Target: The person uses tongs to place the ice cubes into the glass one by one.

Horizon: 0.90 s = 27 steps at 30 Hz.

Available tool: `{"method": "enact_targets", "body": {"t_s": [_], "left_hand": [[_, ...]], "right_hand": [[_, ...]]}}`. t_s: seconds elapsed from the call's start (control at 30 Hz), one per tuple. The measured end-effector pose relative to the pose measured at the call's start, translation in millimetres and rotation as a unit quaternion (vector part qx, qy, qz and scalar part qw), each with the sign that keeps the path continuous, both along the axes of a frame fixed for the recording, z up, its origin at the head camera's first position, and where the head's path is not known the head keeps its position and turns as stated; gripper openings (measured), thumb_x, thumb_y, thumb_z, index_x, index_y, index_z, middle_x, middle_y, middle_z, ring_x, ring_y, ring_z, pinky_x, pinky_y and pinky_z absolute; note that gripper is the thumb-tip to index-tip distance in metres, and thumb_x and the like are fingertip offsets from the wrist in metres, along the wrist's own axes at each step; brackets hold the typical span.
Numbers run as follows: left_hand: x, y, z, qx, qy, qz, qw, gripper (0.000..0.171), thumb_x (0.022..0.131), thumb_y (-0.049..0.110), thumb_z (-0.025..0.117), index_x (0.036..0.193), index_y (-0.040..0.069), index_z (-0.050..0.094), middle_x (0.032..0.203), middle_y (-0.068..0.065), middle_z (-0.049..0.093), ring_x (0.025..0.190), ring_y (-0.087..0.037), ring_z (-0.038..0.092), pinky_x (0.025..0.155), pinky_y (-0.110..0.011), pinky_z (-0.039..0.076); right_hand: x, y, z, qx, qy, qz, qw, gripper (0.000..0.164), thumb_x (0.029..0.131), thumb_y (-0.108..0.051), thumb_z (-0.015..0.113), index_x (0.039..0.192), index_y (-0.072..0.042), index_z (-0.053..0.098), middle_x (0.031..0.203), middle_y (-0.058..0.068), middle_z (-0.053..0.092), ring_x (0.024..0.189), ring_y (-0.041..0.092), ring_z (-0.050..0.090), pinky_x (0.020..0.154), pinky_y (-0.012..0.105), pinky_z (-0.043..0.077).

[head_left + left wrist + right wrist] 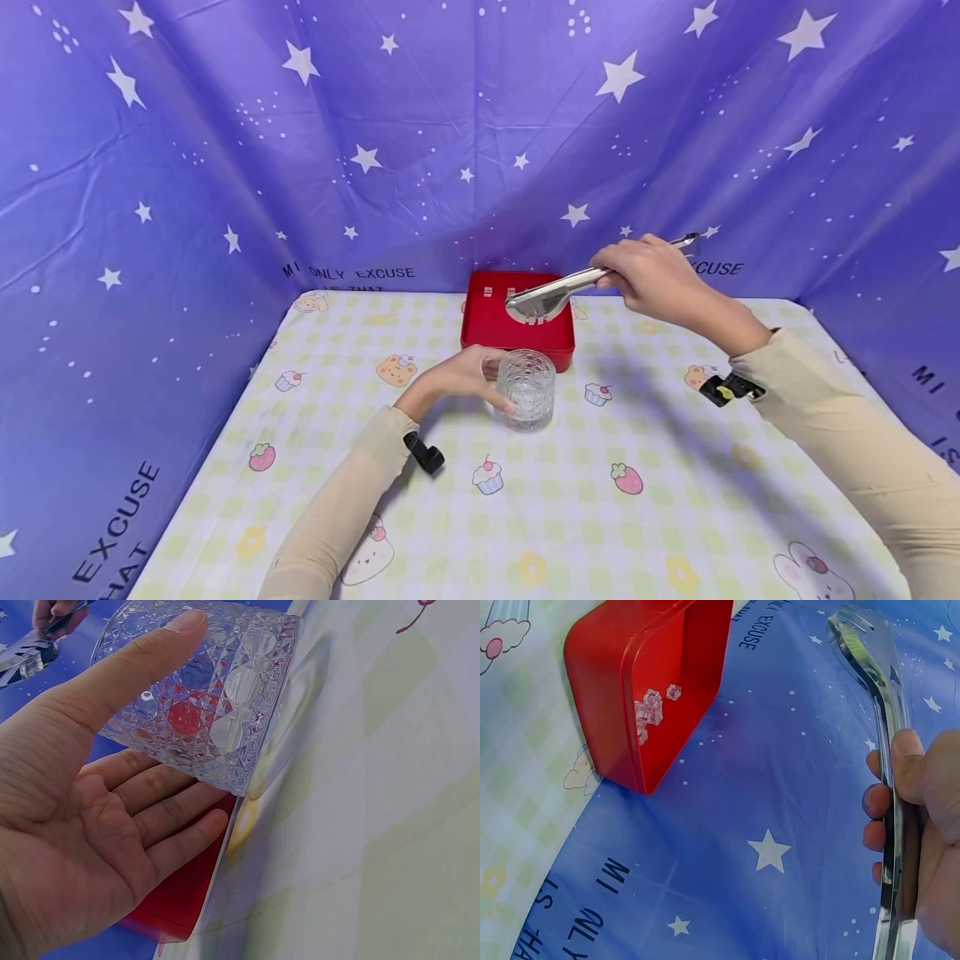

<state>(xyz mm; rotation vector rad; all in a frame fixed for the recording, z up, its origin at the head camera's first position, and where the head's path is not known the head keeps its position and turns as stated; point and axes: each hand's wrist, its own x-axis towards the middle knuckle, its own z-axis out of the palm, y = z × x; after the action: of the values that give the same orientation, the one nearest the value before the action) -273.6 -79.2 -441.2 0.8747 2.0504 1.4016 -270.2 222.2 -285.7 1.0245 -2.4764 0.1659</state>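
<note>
Metal tongs (564, 287): one pair, held aslant with the gripping end above the red box and the handle up to the right. Right hand (651, 271): grip closed round the handle, thumb along one side, fingers curled behind. Handle end cut off in the right wrist view; whether anything lies between the tong tips cannot be told.

Clear tumbler (527, 392): one, faceted, on the tabletop (558, 475), in front of the box. Left hand (467, 375): grip widely spread about the tumbler, thumb laid on its wall, fingers reaching along the far side and partly hidden behind it; firmness of hold not determinable. Upper part of tumbler cropped in the left wrist view.

Red box (487, 325): open-topped, at the rear of the tabletop; one edge partly covered by the tumbler, the interior by the tongs, and one end cropped in the right wrist view.

Clear cubes (652, 709): several, inside the box; clustered, transparent, exact count indistinct.
</note>
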Motion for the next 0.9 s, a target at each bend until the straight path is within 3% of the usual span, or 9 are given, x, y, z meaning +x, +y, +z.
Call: {"method": "enact_targets", "body": {"t_s": [0.47, 0.9], "left_hand": [[0.4, 0.5, -0.1, -0.002, 0.005, -0.005, 1.0000, 0.070, 0.072, 0.004, 0.090, 0.136, 0.005, 0.062, 0.128, -0.010, 0.072, 0.119, -0.018, 0.068, 0.106, -0.029, 0.054], [0.6, -0.4, 1.8, -0.002, 0.001, -0.005, 1.0000, 0.072, 0.073, 0.004, 0.090, 0.138, 0.005, 0.061, 0.130, -0.010, 0.071, 0.120, -0.018, 0.067, 0.107, -0.029, 0.053]], "right_hand": [[-0.9, -4.2, -10.8, 0.001, 0.008, 0.040, 0.999, 0.017, 0.087, -0.011, 0.077, 0.103, -0.005, 0.074, 0.089, 0.008, 0.074, 0.080, 0.024, 0.066, 0.070, 0.039, 0.044], [-1.0, -8.3, -17.3, -0.001, 0.018, 0.064, 0.998, 0.014, 0.085, -0.008, 0.079, 0.099, -0.007, 0.074, 0.088, 0.006, 0.073, 0.080, 0.024, 0.065, 0.072, 0.040, 0.046]]}}
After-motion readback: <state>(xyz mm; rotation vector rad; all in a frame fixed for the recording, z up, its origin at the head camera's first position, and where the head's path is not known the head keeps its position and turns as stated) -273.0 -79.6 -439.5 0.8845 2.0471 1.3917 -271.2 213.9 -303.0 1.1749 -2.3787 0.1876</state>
